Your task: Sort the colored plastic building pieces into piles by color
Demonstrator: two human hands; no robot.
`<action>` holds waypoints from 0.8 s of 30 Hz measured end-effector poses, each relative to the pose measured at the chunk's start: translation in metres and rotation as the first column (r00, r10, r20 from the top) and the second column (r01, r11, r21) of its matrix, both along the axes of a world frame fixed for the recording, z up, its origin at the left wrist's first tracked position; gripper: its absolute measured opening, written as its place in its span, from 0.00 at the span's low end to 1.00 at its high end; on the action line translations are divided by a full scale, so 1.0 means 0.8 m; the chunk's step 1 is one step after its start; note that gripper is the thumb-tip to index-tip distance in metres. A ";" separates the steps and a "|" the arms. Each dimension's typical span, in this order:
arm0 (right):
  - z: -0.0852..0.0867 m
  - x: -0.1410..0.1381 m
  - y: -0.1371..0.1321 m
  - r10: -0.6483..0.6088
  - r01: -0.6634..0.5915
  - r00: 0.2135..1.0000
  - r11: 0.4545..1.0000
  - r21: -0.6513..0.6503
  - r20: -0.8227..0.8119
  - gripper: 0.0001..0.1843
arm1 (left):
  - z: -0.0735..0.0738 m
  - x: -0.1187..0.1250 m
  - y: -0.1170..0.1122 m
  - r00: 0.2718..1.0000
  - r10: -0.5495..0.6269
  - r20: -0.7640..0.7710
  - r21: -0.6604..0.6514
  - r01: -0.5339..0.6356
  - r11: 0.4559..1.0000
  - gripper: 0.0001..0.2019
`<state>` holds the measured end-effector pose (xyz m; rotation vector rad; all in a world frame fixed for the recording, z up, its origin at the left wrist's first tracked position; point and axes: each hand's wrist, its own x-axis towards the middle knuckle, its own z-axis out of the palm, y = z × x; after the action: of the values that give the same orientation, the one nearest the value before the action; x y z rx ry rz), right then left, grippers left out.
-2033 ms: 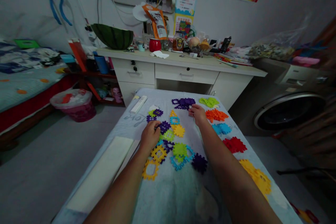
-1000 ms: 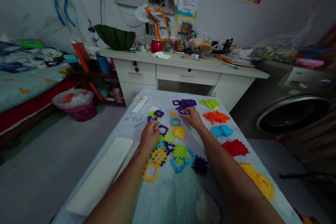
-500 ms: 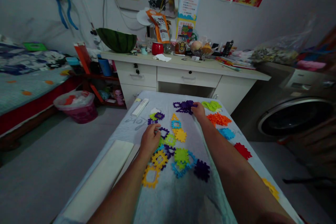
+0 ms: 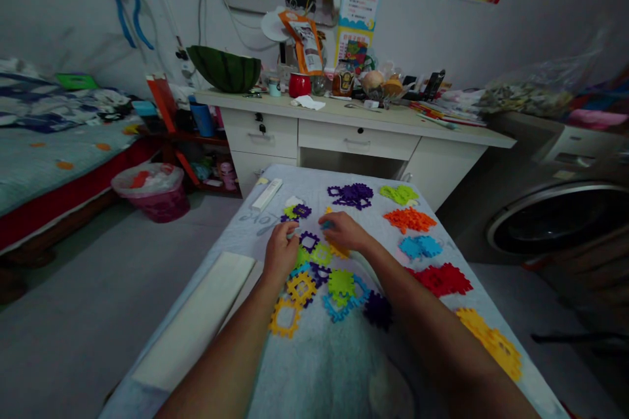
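Small toothed plastic building pieces in several colours lie on the cloth-covered table. My right hand is over the middle column, its fingers curled around a blue piece that they partly hide. A yellow piece shows below that hand. To its left, my left hand rests with thumb and fingers apart beside a purple square frame, holding nothing I can see. Nearer me lie a light green piece, a yellow frame and a dark purple piece.
Along the right side are piles of purple, green, orange, blue, red and yellow pieces. A long white box lies left. Behind stands a white desk.
My right hand has left the purple pile and come left and nearer, onto the blue piece. My left hand stays about where it was. The view has shifted slightly.
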<state>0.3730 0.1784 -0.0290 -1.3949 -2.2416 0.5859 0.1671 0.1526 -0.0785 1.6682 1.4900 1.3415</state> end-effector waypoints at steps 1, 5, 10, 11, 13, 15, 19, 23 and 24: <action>0.001 -0.011 -0.005 0.033 -0.034 0.996 0.999 0.007 0.080 0.20 | 0.000 -0.001 0.000 1.000 0.005 0.009 -0.002 -0.005 1.000 0.13; 0.000 -0.041 -0.016 0.102 -0.107 0.964 0.994 0.007 0.245 0.32 | -0.001 -0.002 0.002 0.999 0.017 0.036 -0.012 -0.017 1.000 0.14; 0.000 -0.052 -0.014 0.131 -0.145 0.913 0.989 0.006 0.385 0.31 | 0.000 -0.001 0.001 1.000 -0.002 0.019 -0.011 0.002 1.000 0.15; 0.002 -0.052 -0.013 0.128 -0.142 0.907 0.990 0.006 0.400 0.29 | 0.001 -0.001 0.001 1.000 -0.001 0.015 -0.007 0.001 1.000 0.15; 0.004 -0.050 -0.010 0.107 -0.122 0.915 0.992 0.013 0.389 0.26 | 0.001 -0.001 0.000 1.000 0.002 0.010 0.001 -0.002 1.000 0.15; 0.006 -0.044 -0.003 0.077 -0.086 0.946 0.996 0.013 0.315 0.20 | 0.001 -0.001 0.000 1.000 0.006 0.010 0.002 -0.006 1.000 0.15; 0.004 -0.021 0.019 -0.056 0.049 0.995 0.995 -0.085 -0.084 0.09 | 0.000 -0.001 0.001 1.000 0.008 0.017 -0.018 -0.008 1.000 0.15; -0.004 0.008 0.044 -0.455 0.291 0.678 0.887 -0.358 -0.577 0.07 | 0.000 0.000 0.001 1.000 0.000 0.020 -0.022 0.000 1.000 0.14; -0.006 0.014 0.050 -0.535 0.331 0.555 0.844 -0.421 -0.637 0.09 | -0.001 0.000 0.001 1.000 -0.004 0.022 -0.021 0.005 1.000 0.14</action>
<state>0.3844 0.2187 -0.0335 -1.4084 -1.1290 1.0532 0.1670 0.1533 -0.0790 1.6376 1.4822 1.3334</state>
